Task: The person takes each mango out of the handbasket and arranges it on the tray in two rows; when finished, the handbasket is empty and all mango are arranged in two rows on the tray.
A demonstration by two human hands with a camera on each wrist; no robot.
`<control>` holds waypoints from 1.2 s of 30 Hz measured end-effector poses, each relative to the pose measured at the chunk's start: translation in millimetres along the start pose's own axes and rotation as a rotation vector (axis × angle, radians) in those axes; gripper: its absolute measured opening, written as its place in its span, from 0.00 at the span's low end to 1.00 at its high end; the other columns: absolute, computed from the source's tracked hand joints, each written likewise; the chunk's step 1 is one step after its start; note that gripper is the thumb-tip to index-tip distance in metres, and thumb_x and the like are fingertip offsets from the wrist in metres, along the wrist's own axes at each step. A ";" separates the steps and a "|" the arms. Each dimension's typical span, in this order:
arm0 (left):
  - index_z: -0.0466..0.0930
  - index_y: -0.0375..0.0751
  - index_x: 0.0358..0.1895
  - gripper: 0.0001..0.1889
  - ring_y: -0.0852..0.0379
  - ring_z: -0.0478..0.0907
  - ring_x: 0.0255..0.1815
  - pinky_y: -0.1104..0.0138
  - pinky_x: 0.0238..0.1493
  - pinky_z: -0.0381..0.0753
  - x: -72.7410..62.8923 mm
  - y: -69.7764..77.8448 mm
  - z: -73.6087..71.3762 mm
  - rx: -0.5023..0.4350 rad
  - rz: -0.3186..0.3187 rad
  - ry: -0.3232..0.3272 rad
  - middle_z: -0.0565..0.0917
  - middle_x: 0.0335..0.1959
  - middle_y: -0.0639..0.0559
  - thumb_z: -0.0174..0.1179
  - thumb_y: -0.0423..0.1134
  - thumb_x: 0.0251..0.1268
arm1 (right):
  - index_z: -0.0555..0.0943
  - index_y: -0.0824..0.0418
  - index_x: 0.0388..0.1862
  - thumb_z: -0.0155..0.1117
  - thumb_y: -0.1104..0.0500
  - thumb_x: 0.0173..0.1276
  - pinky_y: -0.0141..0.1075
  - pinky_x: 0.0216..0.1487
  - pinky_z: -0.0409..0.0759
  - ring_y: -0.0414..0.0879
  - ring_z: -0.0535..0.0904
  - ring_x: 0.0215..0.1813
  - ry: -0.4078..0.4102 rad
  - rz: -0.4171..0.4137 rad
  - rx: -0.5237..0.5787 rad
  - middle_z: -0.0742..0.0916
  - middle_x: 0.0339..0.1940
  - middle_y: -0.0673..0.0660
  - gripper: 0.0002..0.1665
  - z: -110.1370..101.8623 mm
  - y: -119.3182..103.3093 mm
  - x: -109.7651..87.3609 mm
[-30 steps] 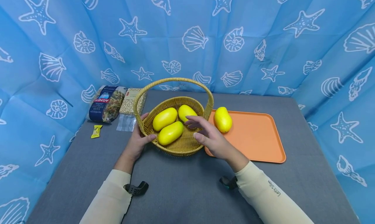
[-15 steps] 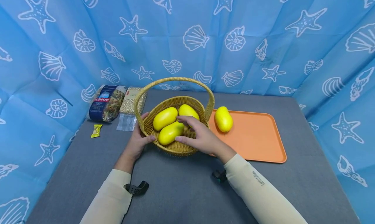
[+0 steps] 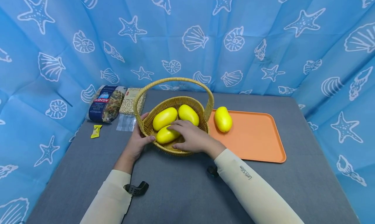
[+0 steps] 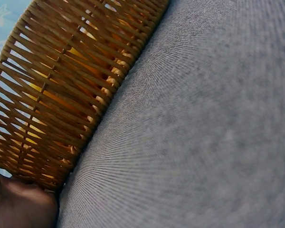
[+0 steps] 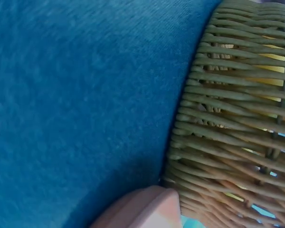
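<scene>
Headroom under handle [image 3: 174, 79], left hand [image 3: 137, 141] around basket rim [image 3: 180, 97], right hand [image 3: 191, 137] half-curled over front fruit [image 3: 164, 136], hold unclear.

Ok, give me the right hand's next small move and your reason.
I'd probably close the right hand gently round the front yellow fruit: its fingers reach over that fruit, the thumb lies on the near side, and the left hand holds the side of the basket, which should steady it.
</scene>
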State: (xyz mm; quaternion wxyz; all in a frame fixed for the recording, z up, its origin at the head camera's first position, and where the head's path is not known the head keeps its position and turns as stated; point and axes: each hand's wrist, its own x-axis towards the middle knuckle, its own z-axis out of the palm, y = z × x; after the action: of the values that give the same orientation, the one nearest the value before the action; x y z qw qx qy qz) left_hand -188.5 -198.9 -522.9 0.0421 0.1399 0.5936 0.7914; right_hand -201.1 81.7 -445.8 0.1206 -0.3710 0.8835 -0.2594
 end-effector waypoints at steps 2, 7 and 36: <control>0.49 0.45 0.89 0.54 0.41 0.61 0.78 0.63 0.68 0.76 0.2 0.1 0.4 0.001 0.000 0.004 0.57 0.85 0.41 0.75 0.25 0.67 | 0.72 0.53 0.84 0.77 0.46 0.75 0.48 0.77 0.67 0.52 0.68 0.78 -0.014 0.035 -0.028 0.74 0.80 0.56 0.43 1.3 -1.3 1.1; 0.50 0.47 0.89 0.53 0.42 0.62 0.77 0.65 0.66 0.77 -0.3 0.3 1.3 0.001 -0.005 0.007 0.57 0.85 0.40 0.76 0.27 0.68 | 0.74 0.54 0.81 0.78 0.44 0.74 0.45 0.71 0.74 0.47 0.75 0.70 -0.049 0.113 -0.055 0.79 0.75 0.54 0.43 3.2 -4.9 4.3; 0.49 0.47 0.90 0.51 0.44 0.64 0.76 0.63 0.67 0.76 -1.0 0.1 1.3 0.047 -0.019 0.005 0.58 0.84 0.39 0.66 0.18 0.70 | 0.72 0.56 0.82 0.78 0.52 0.75 0.45 0.68 0.75 0.49 0.75 0.67 -0.067 0.088 -0.129 0.77 0.75 0.57 0.41 7.5 -12.1 12.3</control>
State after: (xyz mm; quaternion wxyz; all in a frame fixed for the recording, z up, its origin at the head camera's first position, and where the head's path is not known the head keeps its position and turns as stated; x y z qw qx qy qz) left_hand -187.1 -198.0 -522.6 0.0447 0.1332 0.6135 0.7771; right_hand -199.4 63.0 -445.7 0.1371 -0.3475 0.9092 -0.1838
